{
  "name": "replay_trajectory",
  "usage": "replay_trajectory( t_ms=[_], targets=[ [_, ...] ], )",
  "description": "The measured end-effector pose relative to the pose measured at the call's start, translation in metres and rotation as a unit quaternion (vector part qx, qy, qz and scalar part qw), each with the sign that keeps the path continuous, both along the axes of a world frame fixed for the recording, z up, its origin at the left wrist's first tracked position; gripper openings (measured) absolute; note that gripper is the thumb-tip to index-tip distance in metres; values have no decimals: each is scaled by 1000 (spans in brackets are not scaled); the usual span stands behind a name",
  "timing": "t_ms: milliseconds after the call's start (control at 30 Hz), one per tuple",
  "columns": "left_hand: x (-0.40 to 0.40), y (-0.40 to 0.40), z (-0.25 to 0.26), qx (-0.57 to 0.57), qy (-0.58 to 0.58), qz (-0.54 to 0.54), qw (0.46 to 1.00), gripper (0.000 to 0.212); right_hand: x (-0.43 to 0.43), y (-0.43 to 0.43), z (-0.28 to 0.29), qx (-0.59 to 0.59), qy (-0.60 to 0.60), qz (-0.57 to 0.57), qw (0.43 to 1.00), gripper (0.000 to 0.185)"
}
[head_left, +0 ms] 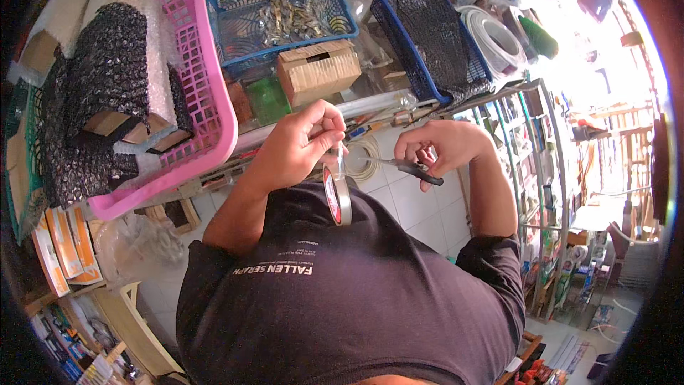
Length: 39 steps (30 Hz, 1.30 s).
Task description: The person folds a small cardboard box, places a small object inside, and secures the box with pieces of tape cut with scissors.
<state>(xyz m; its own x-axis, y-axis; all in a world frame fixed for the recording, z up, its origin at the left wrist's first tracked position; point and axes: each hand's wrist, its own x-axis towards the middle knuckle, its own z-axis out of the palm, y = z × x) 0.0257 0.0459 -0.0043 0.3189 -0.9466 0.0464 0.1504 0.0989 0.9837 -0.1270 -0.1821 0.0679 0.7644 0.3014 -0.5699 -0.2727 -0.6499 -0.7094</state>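
Observation:
In front of my chest, my left hand (pixel 302 147) pinches the free end of a strip of clear tape between thumb and fingers. From that strip hangs a tape roll (pixel 344 203) with a red and white printed core, tilted and close to my dark shirt. My right hand (pixel 451 144) has its fingers in the black handles of a pair of scissors (pixel 411 167). Their metal blades point left at the tape strip, just below my left fingertips. Whether the blades touch the tape, I cannot tell.
Beyond my hands, a glass counter bears a small cardboard box (pixel 320 72), a blue basket (pixel 224 59) of bagged metal parts and a dark blue basket (pixel 393 27). A pink basket (pixel 222 117) with bubble-wrapped parcels (pixel 115 59) stands left. Glass display shelving (pixel 526 171) rises at right.

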Motion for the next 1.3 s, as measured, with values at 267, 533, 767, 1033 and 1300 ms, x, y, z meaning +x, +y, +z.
replay_trajectory(
  t_ms=[267,533,767,1033,1300],
  targets=[
    [2,-6,4,-4,-38,-29,999,9,19,-1,2,1,23,56,998,59],
    [3,-7,5,-7,-23,-43,999,11,33,-7,-6,65,3,80,995,58],
    [2,-6,2,-2,5,-15,1000,11,40,-3,-18,94,35,46,994,60],
    [0,-5,3,9,-4,-22,1000,10,38,-2,-26,124,53,33,990,61],
    [3,-5,3,5,-19,-35,999,12,43,-2,-26,134,45,49,989,62]
  ],
)
